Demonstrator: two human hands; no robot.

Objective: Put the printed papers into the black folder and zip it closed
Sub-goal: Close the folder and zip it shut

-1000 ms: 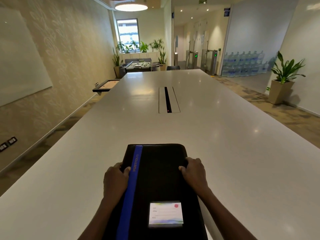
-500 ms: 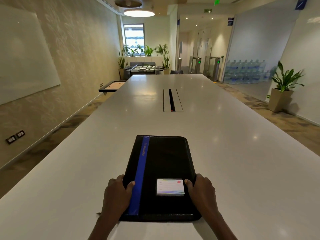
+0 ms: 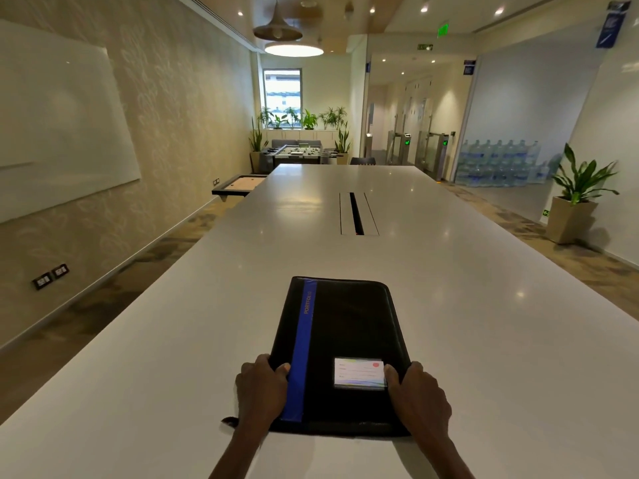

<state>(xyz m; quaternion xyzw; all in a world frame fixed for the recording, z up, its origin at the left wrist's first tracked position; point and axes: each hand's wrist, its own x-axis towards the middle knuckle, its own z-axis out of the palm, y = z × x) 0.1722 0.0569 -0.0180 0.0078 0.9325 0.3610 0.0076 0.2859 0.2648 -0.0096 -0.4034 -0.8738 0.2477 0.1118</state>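
A black folder (image 3: 349, 337) with a blue stripe and a small white label lies flat and closed on the white table (image 3: 484, 323), near its front edge. My left hand (image 3: 260, 390) grips the folder's left edge near the bottom corner, thumb on top by the stripe. At the folder's right edge near the label, my right hand (image 3: 420, 397) grips it, thumb lying on the cover. A short black tab sticks out at the bottom left corner beside my left wrist. No printed papers are in view.
A cable slot (image 3: 358, 214) is set into the middle of the table further away. A whiteboard (image 3: 58, 133) hangs on the left wall. A potted plant (image 3: 575, 198) stands on the floor at the right. A foosball table (image 3: 299, 153) stands past the table's far end.
Both hands slid back along the folder's sides from its middle to its near corners, and the folder was pushed forward, fully onto the table. In the last half second little has changed.
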